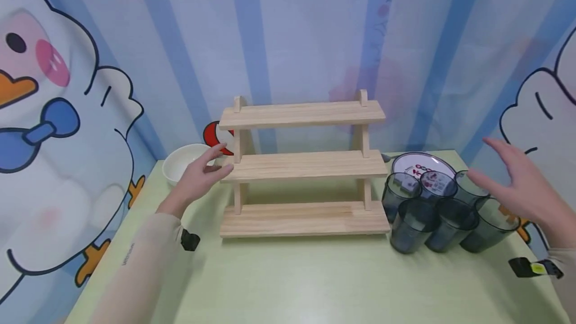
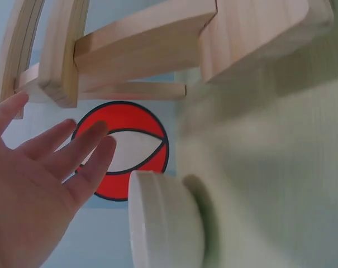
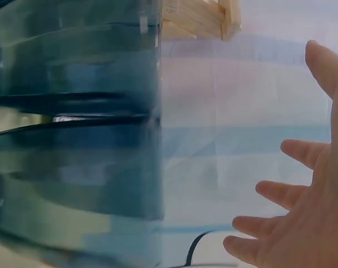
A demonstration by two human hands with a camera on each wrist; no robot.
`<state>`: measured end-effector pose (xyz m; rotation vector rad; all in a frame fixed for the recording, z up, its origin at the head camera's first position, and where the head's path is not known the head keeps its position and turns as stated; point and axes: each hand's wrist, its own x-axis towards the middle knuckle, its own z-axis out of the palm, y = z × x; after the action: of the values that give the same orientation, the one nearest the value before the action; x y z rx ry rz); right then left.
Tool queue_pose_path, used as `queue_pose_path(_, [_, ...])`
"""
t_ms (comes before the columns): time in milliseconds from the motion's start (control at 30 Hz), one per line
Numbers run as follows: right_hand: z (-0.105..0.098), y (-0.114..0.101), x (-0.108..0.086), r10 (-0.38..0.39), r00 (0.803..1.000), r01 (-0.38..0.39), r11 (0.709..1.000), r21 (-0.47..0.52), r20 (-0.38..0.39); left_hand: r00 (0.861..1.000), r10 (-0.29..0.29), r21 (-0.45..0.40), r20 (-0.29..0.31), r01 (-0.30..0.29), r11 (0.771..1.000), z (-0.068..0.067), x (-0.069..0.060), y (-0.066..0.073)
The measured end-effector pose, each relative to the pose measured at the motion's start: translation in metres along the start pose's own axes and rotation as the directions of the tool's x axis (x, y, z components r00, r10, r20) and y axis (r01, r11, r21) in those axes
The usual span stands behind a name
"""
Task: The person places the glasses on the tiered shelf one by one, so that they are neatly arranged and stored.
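Observation:
A three-tier wooden display shelf point(image 1: 306, 165) stands mid-table. My left hand point(image 1: 198, 179) is at the left end of its middle tier, fingers spread; whether a fingertip touches the wood I cannot tell. Below that hand, in the left wrist view, a white bowl point(image 2: 164, 223) sits close to the shelf. My right hand point(image 1: 522, 184) hovers with fingers apart over the right side of several dark tinted glasses point(image 1: 414, 226). In the right wrist view a gap separates the fingers point(image 3: 275, 192) from the glasses point(image 3: 74, 162). Neither hand holds anything.
Behind the glasses lies a round plate point(image 1: 423, 163) with a dark rim and red print, partly hidden. The pale green table point(image 1: 292, 284) extends in front of the shelf. A blue striped curtain point(image 1: 306, 39) with cartoon ducks hangs behind and along the sides.

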<state>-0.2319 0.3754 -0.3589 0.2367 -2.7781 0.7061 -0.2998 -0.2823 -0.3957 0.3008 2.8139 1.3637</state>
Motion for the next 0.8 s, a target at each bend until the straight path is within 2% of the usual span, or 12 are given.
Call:
queue_pose_path(100, [0.006, 0.008, -0.014, 0.003, 1.000, -0.003, 1.000, 0.013, -0.010, 0.999, -0.009, -0.083, 0.044, 0.012, 0.997, 0.007, 0.002, -0.005])
queue_pose_path(167, [0.009, 0.013, -0.023, 0.007, 1.000, -0.007, 1.000, 0.019, -0.020, 0.999, -0.007, -0.125, 0.052, 0.014, 0.992, 0.011, 0.003, -0.007])
queue_pose_path(400, [0.021, 0.032, -0.058, 0.078, 0.995, -0.073, 0.992, 0.102, -0.054, 0.999, -0.031, -0.251, 0.041, 0.040, 0.967, 0.020, 0.006, -0.016])
queue_pose_path(600, [0.038, 0.049, -0.080, 0.187, 0.981, -0.172, 0.963, 0.209, -0.052, 0.996, -0.075, -0.339, 0.046, 0.086, 0.937, 0.027, 0.007, -0.018])
queue_pose_path(800, [0.058, 0.058, -0.087, 0.249, 0.969, -0.234, 0.930, 0.285, -0.015, 0.995, -0.086, -0.436, 0.039, 0.095, 0.895, 0.030, 0.003, -0.024])
